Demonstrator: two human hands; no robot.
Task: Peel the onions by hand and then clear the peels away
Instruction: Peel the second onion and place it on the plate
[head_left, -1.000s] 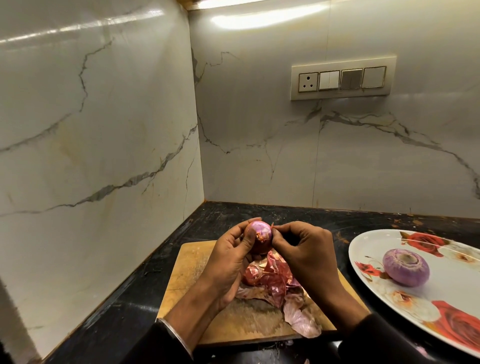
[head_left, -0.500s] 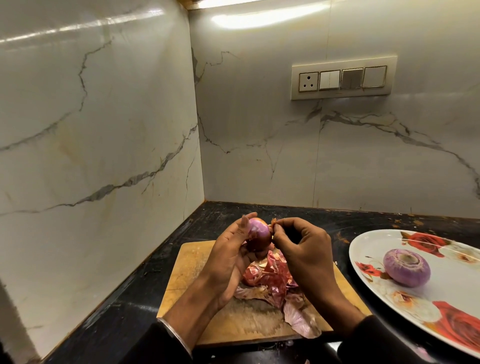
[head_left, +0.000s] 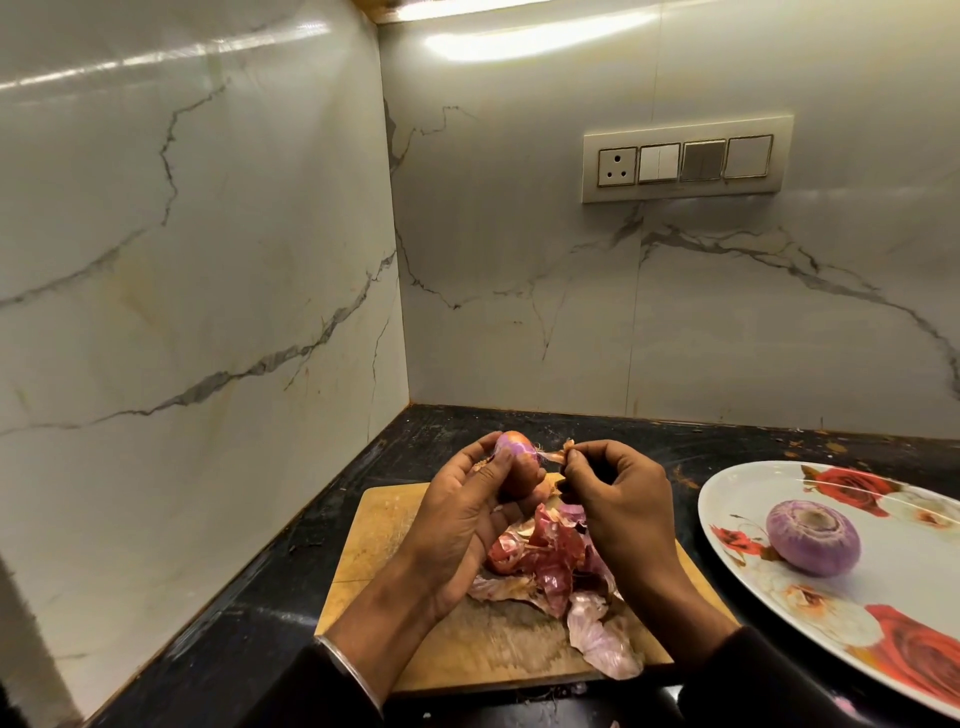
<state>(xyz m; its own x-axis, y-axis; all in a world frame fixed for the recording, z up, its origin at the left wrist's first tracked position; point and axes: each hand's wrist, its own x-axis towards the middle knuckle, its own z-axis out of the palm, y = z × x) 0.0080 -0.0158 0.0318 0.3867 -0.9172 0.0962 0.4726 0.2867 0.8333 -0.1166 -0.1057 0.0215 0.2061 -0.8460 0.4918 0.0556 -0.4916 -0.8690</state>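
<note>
Head cam view from where I'm standing: the onion (head_left: 517, 457) is up in the air over the far end of the chopping board (head_left: 483, 639), cupped in the left hand (head_left: 467, 525), fingers wrapped round it and thumb along its near side. The right hand (head_left: 618, 504) is just beside it, fingertips (head_left: 574, 456) pinching a thin strip of skin (head_left: 556, 453) that runs from the onion's top. Both wrists are angled in toward each other. Compared with a second ago, the strip is now pulled further off and the onion has rolled a bit in the left palm. Under the hands sits a pile of peels (head_left: 561, 577) on the board. Off to the right, a peeled onion (head_left: 813, 538) rests on the rose-print plate (head_left: 753, 587), on the black counter (head_left: 249, 613).
</note>
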